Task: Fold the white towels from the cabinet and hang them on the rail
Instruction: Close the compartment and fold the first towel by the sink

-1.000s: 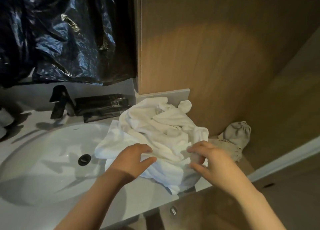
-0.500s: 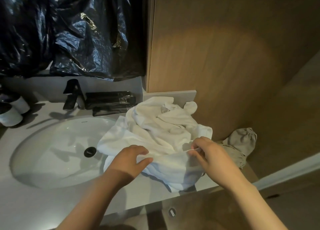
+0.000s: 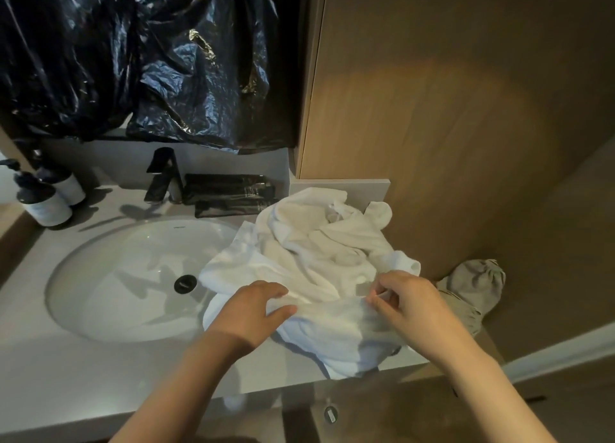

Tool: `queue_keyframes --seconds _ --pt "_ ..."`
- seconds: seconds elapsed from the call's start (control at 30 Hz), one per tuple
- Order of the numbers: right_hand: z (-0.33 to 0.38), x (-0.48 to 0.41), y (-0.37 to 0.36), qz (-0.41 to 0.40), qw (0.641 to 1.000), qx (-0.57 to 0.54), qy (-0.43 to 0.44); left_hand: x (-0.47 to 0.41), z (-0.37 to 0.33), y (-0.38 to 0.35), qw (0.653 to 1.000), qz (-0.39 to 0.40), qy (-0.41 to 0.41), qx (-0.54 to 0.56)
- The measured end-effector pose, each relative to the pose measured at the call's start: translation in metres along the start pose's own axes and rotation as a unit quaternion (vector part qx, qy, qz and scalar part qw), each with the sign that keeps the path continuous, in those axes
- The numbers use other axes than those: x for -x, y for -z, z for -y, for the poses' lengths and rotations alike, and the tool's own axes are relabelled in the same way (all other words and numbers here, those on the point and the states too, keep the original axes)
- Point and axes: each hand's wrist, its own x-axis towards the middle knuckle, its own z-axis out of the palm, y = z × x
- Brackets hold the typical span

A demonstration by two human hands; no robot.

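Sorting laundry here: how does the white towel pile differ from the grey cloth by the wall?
The white towel pile is bright white and bigger; the grey cloth is dull grey-beige and smaller. The towel pile overlaps the sink rim; the grey cloth lies right of it. The left hand and right hand hold the towel pile; neither touches the grey cloth. Both are crumpled fabric.

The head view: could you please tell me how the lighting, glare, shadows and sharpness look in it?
Head view: a warm pool of light sits on the wooden panel; glare glints on the black plastic sheet; the faucet throws soft shadows onto the counter; the white towels are bright yet keep their folds; the right hand looks slightly soft; straight edges bow.
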Motion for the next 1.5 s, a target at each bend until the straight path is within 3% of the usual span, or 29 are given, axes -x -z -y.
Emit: queue_keyframes --seconds 0.2,0.37,0.67,1.03,1.3,1.5 --pt "-0.015 0.015 -0.025 -0.012 0.996 -0.071 -0.054 0.001 0.003 -0.012 0.999 -0.015 -0.019 -0.029" --pt "-0.016 0.024 -0.029 -0.042 0.992 -0.114 -0.013 0.005 0.004 -0.018 0.999 -0.044 -0.031 -0.008" --pt "-0.017 0.017 -0.024 -0.050 0.994 -0.092 -0.022 0.017 -0.005 -0.002 0.997 -0.048 -0.062 0.028" --pt "0.017 -0.056 0.067 -0.195 0.968 -0.151 0.039 -0.007 -0.053 0.069 0.968 -0.194 -0.138 0.084" --pt "0.058 -0.102 0.124 -0.282 0.942 -0.159 0.084 -0.019 -0.044 0.085 0.986 -0.121 -0.087 0.069" --pt "0.076 -0.112 0.138 -0.273 0.945 -0.143 0.111 -0.031 -0.047 0.085 0.978 -0.168 -0.076 0.098"
